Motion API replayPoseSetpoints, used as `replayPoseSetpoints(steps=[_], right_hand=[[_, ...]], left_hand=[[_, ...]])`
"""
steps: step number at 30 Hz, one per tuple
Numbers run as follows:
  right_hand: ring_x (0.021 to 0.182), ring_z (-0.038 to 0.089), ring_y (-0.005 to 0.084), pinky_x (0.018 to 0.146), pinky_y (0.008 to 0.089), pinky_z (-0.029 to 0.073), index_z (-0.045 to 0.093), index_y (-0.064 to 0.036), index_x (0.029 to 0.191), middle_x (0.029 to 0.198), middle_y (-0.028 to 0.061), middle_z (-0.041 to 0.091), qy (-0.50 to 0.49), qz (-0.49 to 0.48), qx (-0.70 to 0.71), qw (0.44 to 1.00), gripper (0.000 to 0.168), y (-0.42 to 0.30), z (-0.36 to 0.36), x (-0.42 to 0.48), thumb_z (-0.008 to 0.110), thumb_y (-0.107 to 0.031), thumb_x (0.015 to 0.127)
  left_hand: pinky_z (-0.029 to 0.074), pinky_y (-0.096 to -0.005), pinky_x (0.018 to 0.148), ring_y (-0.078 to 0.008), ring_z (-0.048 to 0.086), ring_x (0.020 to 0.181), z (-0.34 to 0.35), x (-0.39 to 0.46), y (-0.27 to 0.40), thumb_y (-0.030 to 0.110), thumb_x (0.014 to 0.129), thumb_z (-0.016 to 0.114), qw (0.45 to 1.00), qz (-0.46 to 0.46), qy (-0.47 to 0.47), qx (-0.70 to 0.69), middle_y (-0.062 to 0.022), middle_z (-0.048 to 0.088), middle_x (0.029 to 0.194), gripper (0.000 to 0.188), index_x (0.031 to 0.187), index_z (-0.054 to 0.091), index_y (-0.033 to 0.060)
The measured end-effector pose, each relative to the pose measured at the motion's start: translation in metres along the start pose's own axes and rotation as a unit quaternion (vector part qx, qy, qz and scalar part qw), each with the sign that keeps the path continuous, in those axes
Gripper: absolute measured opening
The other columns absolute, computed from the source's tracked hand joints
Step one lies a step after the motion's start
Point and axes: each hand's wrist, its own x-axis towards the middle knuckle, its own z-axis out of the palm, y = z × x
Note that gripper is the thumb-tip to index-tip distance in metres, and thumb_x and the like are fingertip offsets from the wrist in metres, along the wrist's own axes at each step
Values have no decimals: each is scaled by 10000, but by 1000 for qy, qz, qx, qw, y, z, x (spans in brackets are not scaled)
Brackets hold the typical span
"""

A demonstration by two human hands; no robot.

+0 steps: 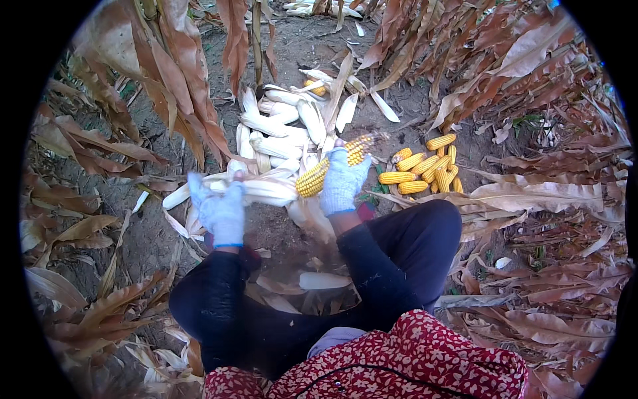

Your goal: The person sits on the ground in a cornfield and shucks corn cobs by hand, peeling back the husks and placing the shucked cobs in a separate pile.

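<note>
My right hand [344,179], in a pale knitted glove, is closed around a husked yellow corn cob [312,180] with dry silk at its far end. Its near end points left. Also gloved and a little blurred, my left hand [219,207] is raised at the left; whether its fingers hold anything is unclear. Just beyond both hands lies a heap of corn ears in pale husks [271,124]. A bare yellow cob [315,88] shows at the heap's far edge. Several husked cobs [412,187] are piled on the soil to the right.
Dry corn stalks and leaves [169,65] stand at the far left and far right. Brown fallen leaves [538,197] cover the ground at the right. My bent knees [423,239] frame loose husks [324,281] on the soil. More pale ears [319,7] lie at the far edge.
</note>
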Motion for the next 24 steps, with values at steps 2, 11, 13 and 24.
replayPoseSetpoints(steps=[2,11,13,24], right_hand=[[771,622,167,701,302,545,456,-5,1208,906,79,615,2,-51,-23,998,401,-4,7,-15,683,-218,954],[793,597,151,670,309,537,424,-3,1249,977,75,581,-70,58,96,991,408,-6,6,-41,662,-77,926],[798,593,144,672,296,530,424,-7,1231,979,71,580,-121,44,-19,991,418,2,1,-47,678,-80,907],[561,635,218,498,339,562,523,-9,1098,822,127,632,-543,327,-235,737,327,-27,-87,30,697,-131,850]], left_hand=[[341,-435,1132,-333,403,1378,-12,-6,41,350,700,834,982,183,26,31,-159,402,1512,969,1464,376,-31],[502,-440,905,-337,656,1008,18,-30,48,273,630,848,928,50,-352,114,-198,680,1034,880,1390,436,107],[544,-474,794,-386,689,875,27,-45,44,300,675,812,933,-1,-355,51,-236,687,950,836,1386,412,112],[491,-491,627,-346,605,643,4,-65,33,139,660,756,836,354,-404,114,-144,625,682,867,1423,364,17]])
